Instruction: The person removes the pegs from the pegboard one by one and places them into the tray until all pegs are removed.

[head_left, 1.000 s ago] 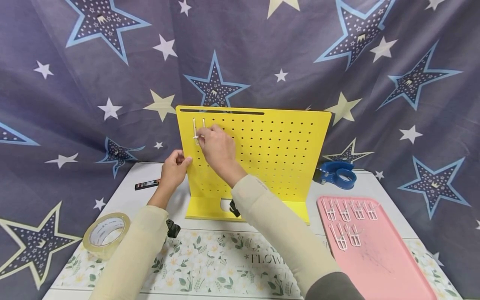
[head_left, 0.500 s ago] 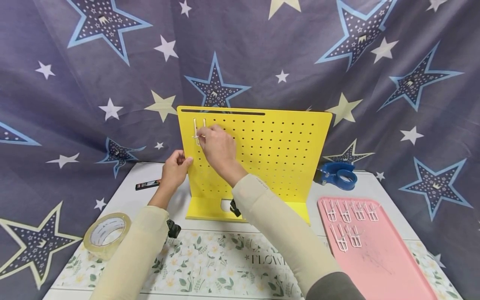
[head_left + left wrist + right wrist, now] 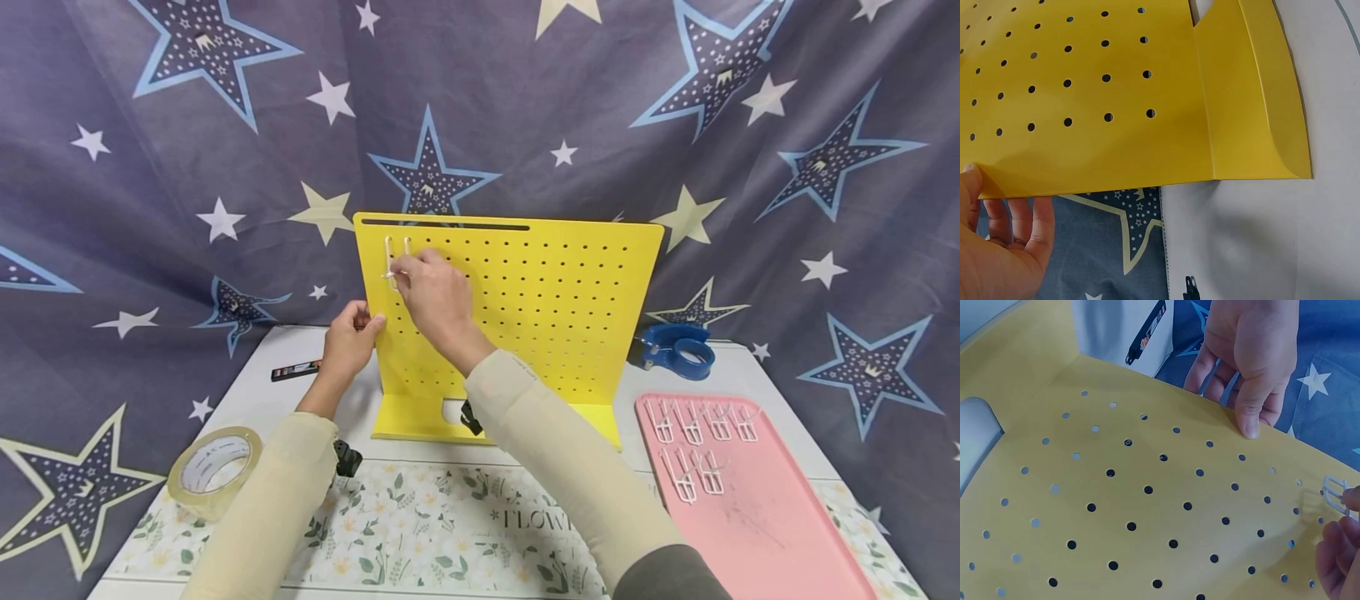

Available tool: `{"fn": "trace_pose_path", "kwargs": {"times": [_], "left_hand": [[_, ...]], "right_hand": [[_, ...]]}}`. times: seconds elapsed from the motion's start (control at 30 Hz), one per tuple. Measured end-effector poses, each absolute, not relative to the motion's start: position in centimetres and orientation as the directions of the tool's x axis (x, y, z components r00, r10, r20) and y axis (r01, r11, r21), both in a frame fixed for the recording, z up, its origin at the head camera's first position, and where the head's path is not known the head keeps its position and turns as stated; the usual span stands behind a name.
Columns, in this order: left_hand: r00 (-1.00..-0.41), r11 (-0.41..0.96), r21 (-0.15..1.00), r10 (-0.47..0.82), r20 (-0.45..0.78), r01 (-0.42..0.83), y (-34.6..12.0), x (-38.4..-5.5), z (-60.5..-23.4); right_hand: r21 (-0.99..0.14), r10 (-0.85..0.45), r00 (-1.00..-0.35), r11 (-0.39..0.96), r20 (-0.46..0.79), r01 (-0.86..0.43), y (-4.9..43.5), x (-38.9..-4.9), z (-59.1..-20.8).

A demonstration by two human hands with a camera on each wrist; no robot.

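A yellow pegboard stands upright on its folded base in the head view. My left hand grips its left edge, thumb on the front face and fingers behind, as the left wrist view also shows of the hand. Near the board's top left corner my right hand pinches a white wire pegboard hook. The hook's two upper ends meet the top row of holes, and its lower part is partly hidden by the fingers. In the right wrist view the hook shows between thumb and fingers at the right edge.
A pink tray at the right bears several more white hooks. A blue tape dispenser stands behind it. A roll of clear tape lies at the left, and a small black-cased item lies behind the left arm.
Both hands stay almost where they were. The hook in the right hand has shifted only very slightly against the board.
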State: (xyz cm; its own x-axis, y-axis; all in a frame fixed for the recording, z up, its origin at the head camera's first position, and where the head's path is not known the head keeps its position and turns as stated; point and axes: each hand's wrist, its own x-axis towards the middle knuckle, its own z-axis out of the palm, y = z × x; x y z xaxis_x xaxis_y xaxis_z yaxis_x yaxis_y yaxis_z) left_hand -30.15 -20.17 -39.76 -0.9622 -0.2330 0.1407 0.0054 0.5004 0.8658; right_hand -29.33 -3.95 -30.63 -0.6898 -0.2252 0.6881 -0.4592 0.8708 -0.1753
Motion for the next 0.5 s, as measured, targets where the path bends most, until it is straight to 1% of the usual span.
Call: {"fn": "trace_pose_path", "kwargs": {"times": [0.27, 0.37, 0.5], "left_hand": [[-0.963, 0.511, 0.859, -0.228, 0.145, 0.008, -20.2, -30.0, -39.7], [-0.962, 0.512, 0.859, -0.231, 0.148, 0.009, -20.2, -30.1, -39.8], [-0.963, 0.511, 0.859, -0.230, 0.143, 0.006, -20.2, -30.1, -39.7]], "right_hand": [[-0.174, -0.240, -0.642, 0.841, 0.728, -0.512, -3.7, -28.8, -30.8], [-0.174, -0.258, -0.640, 0.829, 0.724, -0.531, -3.1, -28.7, -31.0], [-0.168, -0.260, -0.643, 0.835, 0.721, -0.525, -1.9, -28.6, -31.2]]}}
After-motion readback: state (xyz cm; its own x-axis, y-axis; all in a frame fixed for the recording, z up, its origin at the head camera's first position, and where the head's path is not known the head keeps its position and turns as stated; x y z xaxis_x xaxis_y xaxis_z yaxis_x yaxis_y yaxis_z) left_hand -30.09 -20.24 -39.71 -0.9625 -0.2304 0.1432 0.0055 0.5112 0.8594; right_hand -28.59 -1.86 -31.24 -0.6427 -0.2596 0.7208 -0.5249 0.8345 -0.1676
